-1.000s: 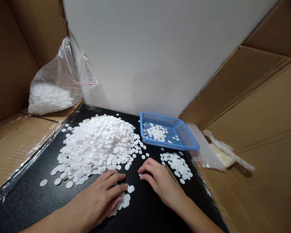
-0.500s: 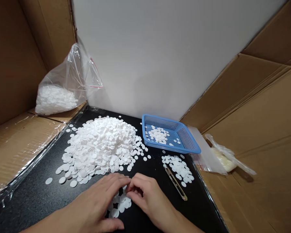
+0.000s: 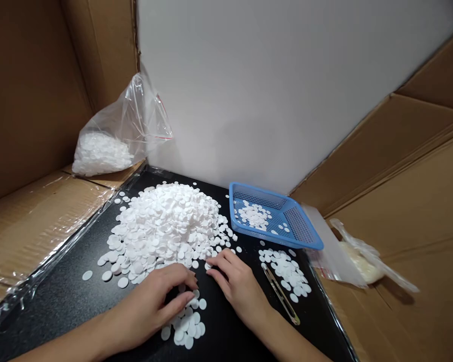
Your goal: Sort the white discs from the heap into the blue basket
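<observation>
A big heap of white round discs [image 3: 166, 226] lies on a black mat [image 3: 60, 296]. My left hand [image 3: 154, 304] rests palm down over a small cluster of discs [image 3: 186, 329], its fingers curled and pressing on them. My right hand [image 3: 236, 284] lies beside it, fingers stretched flat toward the heap's near edge, fingertips touching a disc there. Metal tweezers [image 3: 281, 294] lie on the mat just right of my right hand. A second small pile of discs [image 3: 287, 266] sits beyond the tweezers.
A blue mesh basket [image 3: 302, 226] with some discs stands at the back right. A clear bag of discs [image 3: 105, 146] leans in the back left corner. Cardboard walls enclose both sides. Another plastic bag [image 3: 358, 256] lies on cardboard at the right.
My right hand moved from the cluster under my left hand forward to the heap's edge. The view shifted, so everything sits further right in frame.
</observation>
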### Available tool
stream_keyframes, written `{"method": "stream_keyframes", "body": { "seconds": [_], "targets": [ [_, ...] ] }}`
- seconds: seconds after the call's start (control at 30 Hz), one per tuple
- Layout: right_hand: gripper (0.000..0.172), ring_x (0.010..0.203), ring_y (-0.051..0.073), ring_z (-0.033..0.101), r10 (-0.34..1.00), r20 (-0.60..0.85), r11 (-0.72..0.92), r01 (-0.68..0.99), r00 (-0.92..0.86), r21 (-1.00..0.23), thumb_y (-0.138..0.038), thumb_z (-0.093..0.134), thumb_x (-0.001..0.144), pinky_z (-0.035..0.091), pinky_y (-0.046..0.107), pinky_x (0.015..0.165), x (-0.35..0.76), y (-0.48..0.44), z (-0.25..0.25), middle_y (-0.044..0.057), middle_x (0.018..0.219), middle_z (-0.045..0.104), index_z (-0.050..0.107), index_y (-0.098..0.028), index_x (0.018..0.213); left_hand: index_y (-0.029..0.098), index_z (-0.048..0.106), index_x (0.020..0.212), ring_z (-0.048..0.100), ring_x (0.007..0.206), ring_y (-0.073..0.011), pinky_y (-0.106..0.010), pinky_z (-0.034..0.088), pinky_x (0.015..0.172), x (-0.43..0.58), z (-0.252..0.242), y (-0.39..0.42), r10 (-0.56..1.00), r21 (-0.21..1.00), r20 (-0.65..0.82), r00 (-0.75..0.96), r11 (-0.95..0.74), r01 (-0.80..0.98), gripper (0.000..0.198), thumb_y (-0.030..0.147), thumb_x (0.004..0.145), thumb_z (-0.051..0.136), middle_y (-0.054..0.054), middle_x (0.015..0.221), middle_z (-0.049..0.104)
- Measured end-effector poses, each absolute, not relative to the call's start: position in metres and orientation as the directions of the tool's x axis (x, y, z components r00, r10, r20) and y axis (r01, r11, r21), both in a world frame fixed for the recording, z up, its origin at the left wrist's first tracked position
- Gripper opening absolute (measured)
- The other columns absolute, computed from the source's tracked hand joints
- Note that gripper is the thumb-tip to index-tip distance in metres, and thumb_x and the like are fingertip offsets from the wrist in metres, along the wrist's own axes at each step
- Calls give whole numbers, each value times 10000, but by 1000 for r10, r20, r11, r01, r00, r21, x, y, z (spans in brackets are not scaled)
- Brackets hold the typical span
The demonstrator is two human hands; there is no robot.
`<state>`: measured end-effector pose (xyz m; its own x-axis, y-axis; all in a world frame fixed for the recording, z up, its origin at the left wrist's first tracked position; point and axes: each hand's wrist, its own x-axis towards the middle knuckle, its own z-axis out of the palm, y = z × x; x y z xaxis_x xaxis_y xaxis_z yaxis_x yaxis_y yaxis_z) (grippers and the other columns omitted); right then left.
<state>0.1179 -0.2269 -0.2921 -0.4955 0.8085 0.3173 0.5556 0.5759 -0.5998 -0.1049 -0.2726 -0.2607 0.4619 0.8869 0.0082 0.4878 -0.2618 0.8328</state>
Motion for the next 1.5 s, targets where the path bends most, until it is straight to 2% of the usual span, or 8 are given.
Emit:
{"method": "stream_keyframes", "body": {
  "seconds": [0.23,0.5,0.63,0.8,1.07,1.2,1.37,1.5],
  "targets": [
    [134,716,158,625,803,273,544,465,-530,-698,-107,621,905,464,243,633,114,-246,-289,9,782,623,633,-193,804,246,670,1034,672,937,-198,-304,514,830,-105,-273,-272,940,839,6,342,-191,510,174,178,890,599,-13,994,720],
    [212,671,122,549,820,47,441,577,-571,-688,4,591,809,407,213,579,119,-250,-269,-16,813,544,544,-199,768,239,646,1039,643,980,-210,-319,501,855,-103,-273,-272,926,819,-13,378,-207,536,211,132,867,590,-28,1024,677],
    [183,637,124,534,834,-32,382,616,-552,-689,-80,657,845,397,220,565,119,-247,-264,-27,769,545,542,-200,770,243,649,1025,643,966,-208,-307,497,841,-103,-271,-273,929,823,-25,370,-191,535,187,156,870,590,-22,1011,673],
    [131,701,152,596,850,122,463,616,-512,-637,-64,671,858,431,237,612,118,-244,-279,0,805,582,628,-188,854,245,659,1024,651,949,-202,-302,494,833,-103,-270,-272,934,828,-18,358,-187,528,181,170,883,573,-16,1000,688],
    [153,602,131,570,817,313,545,472,-483,-693,-75,603,893,424,219,533,117,-243,-284,3,724,602,650,-180,792,235,676,1007,666,939,-194,-291,492,837,-102,-267,-271,950,869,-26,312,-133,476,161,182,884,586,-11,980,721],
    [122,653,139,626,762,464,628,336,-453,-702,-92,586,926,490,218,583,112,-246,-280,25,767,659,668,-176,893,219,666,1002,675,931,-185,-278,491,839,-101,-263,-270,947,936,-39,319,-77,343,117,228,924,579,-17,974,728],
    [174,800,166,681,572,642,809,218,-511,-546,-49,538,959,549,257,701,109,-252,-276,75,872,712,652,-167,1019,195,653,1029,665,880,-178,-267,476,789,-100,-263,-271,938,993,-97,332,70,91,198,365,964,576,-34,915,735],
    [173,719,161,664,468,695,883,255,-545,-395,-80,504,995,511,291,629,106,-256,-272,76,845,729,655,-155,1034,185,671,977,636,763,-144,-239,466,708,-97,-265,-272,926,983,-142,349,174,-62,188,219,809,748,1,815,712]
  ]
}}
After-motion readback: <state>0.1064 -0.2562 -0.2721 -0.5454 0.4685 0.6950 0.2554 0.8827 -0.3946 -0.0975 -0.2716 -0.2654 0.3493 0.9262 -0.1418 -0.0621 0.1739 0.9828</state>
